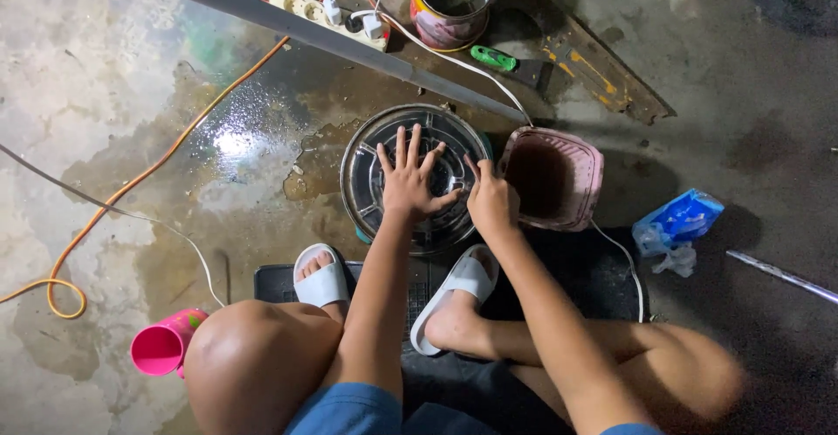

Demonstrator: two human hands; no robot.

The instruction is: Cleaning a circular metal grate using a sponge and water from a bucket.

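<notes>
- Round metal cover [436,151]: a shiny ribbed disc lying flat on the wet concrete floor [131,95], just beyond my feet at the middle of the scene.
- Near: my white slippers [321,285] rest on a dark mat [602,269]; a pink cup [162,346] lies on its side at near left.
- My left hand [410,182]: open, fingers spread, palm pressed flat on the cover's centre.
- My right hand [491,201]: fingers curled at the cover's right edge, beside a pink rectangular tub [587,178]; whether it grips the rim I cannot tell.
- Right: a crumpled blue plastic bag [676,221] on the floor.
- Far: a grey pipe [288,25], a power strip [327,12] with plugs, an orange cable [157,164], a tin can [452,3] and a green-handled scraper [506,61].
</notes>
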